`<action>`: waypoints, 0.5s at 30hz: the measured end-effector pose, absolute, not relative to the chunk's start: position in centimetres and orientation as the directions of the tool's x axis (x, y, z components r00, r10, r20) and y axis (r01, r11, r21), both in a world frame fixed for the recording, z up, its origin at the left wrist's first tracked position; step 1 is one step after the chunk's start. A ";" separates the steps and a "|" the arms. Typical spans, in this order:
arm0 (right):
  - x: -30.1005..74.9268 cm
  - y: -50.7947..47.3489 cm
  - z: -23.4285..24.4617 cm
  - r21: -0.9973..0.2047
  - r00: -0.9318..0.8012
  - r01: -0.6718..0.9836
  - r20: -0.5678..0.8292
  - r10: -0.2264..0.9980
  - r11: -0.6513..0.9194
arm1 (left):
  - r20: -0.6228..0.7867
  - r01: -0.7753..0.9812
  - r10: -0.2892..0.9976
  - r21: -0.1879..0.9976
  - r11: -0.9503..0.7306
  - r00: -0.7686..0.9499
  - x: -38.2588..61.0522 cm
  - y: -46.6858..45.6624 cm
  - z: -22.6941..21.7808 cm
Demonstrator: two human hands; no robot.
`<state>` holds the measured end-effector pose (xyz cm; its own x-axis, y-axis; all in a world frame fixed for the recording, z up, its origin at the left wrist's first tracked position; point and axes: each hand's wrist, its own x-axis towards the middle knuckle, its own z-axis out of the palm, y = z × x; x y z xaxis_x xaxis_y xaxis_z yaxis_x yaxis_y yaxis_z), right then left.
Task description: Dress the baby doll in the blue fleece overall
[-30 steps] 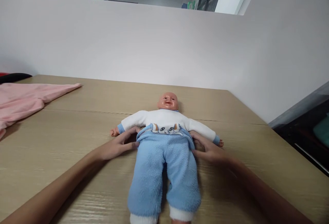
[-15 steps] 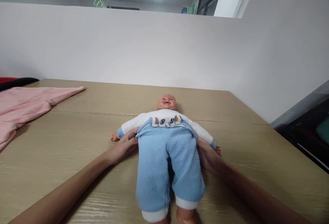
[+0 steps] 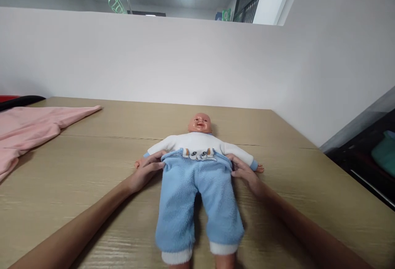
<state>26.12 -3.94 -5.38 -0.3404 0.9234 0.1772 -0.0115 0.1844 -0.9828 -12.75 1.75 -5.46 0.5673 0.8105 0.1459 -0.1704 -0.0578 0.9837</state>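
Together, your left hand (image 3: 143,174) and right hand (image 3: 248,175) pinch the fuzzy light-blue trousers (image 3: 195,180) on the bald plastic doll (image 3: 200,124).

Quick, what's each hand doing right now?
Left hand: closed, holding the fluffy light-blue fabric trousers by one side.
Right hand: closed, holding the trousers' other side.

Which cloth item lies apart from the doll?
The pink cloth at the picture's left edge; the white top and blue fleece trousers, whose waist the left hand and right hand hold, are on the doll.
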 end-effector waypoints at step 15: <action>23.1 -2.2 -4.4 -0.937 0.017 0.309 0.176 0.984 0.162 | 0.102 0.200 0.896 0.958 -0.205 0.431 -10.3 2.7 -3.6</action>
